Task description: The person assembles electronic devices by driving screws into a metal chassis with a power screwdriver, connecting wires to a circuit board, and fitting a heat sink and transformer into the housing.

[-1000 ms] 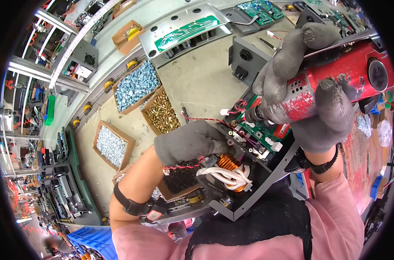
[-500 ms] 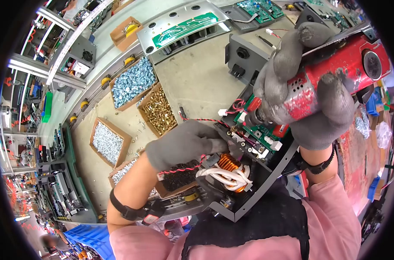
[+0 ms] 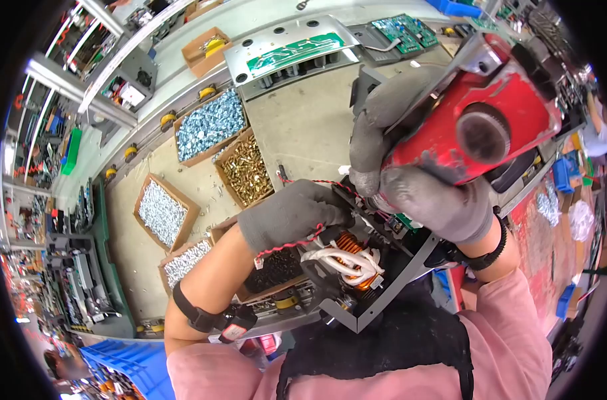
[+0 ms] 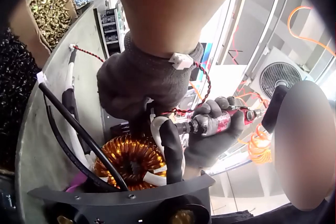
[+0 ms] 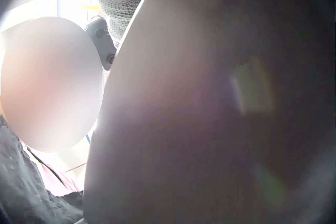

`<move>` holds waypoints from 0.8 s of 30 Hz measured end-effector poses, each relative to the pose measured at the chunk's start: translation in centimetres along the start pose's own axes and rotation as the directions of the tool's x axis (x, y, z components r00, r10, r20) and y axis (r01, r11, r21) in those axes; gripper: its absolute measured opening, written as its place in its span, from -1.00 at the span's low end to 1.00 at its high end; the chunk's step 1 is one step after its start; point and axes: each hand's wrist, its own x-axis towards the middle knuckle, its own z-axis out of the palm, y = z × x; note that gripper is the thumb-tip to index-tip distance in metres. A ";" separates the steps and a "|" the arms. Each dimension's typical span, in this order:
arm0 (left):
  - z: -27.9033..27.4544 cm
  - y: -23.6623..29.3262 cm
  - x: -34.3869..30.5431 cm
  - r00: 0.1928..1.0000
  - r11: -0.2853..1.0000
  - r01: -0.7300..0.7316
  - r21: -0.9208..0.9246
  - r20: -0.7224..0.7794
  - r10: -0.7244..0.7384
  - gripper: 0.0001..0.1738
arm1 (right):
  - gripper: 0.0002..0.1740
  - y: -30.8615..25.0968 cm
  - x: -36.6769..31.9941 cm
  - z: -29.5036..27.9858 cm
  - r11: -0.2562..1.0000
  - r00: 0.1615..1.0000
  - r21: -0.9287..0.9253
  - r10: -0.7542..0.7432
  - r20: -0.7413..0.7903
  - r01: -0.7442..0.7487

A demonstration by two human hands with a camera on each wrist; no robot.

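Observation:
My gloved right hand [image 3: 440, 200] grips a red pneumatic screwdriver [image 3: 443, 137], its rear end turned up toward the head camera. The driver's nose points down into a dark metal chassis [image 3: 397, 285]; the left wrist view shows its tip beside my left fingers. My gloved left hand [image 3: 290, 215] reaches into the chassis with bent fingers, their tips hidden, so I cannot tell what they hold. Just below it lie a copper-wound coil [image 4: 131, 158] and thick white cables [image 3: 350, 267]. A red-black twisted wire [image 3: 287, 247] runs by this hand. The right wrist view is mostly blocked by a blurred dark surface.
Boxes of blue-silver screws [image 3: 210, 127], brass fasteners [image 3: 247, 173], silver screws [image 3: 160, 213] and black screws [image 3: 273, 273] stand left of the chassis. Behind lie a metal panel with a green board [image 3: 293, 53] and more circuit boards [image 3: 400, 33]. A blue crate [image 3: 130, 370] is low at left.
The right hand has moved left and tipped the driver's rear end up toward the head camera, covering most of the chassis's green board. The left hand stays nearly in place.

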 end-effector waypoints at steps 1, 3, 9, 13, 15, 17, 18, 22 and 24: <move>0.0 -0.5 0.2 1.000 0.998 -0.019 0.065 -0.016 0.020 -0.74 | -0.63 0.0 0.2 0.3 1.000 1.000 -0.009 0.003 0.028 -0.003; 0.3 -0.6 -0.1 0.986 0.986 -0.126 0.111 -0.096 0.137 -0.73 | -0.73 -0.3 0.5 1.3 0.848 0.981 -0.499 -0.122 0.150 0.182; 1.3 -4.3 1.4 0.973 0.960 -0.214 0.183 -0.048 0.226 -0.71 | -0.78 -0.5 -0.2 4.1 0.863 0.999 -0.503 -0.019 0.051 0.042; 0.5 0.7 -1.1 0.985 0.976 0.173 -0.134 0.042 -0.169 -0.70 | -0.80 -0.8 -0.3 4.1 0.941 0.996 -0.326 0.077 -0.049 -0.089; -0.2 3.0 -1.4 0.962 0.963 0.263 -0.061 0.092 -0.257 -0.70 | -0.74 -1.0 -0.4 3.9 0.933 0.989 -0.331 0.143 -0.022 -0.142; -1.1 2.3 -2.7 0.933 0.942 0.334 0.028 0.134 -0.335 -0.70 | -0.71 0.0 -0.3 5.5 0.970 0.987 -0.189 0.159 0.009 -0.154; -1.2 0.8 -3.3 0.928 0.936 0.351 -0.014 0.135 -0.346 -0.69 | -0.68 0.2 -0.1 6.3 0.985 0.985 -0.043 0.170 0.044 -0.168; -2.4 -5.8 -5.4 0.970 0.899 -0.244 0.362 0.107 0.220 -0.67 | -0.70 -0.8 1.0 8.6 0.995 0.999 -0.102 0.010 0.041 -0.006; -5.4 -3.9 -6.6 0.989 0.989 0.115 0.094 0.078 -0.123 -0.74 | -0.66 -0.8 1.7 10.1 0.988 0.989 0.074 -0.128 -0.075 0.133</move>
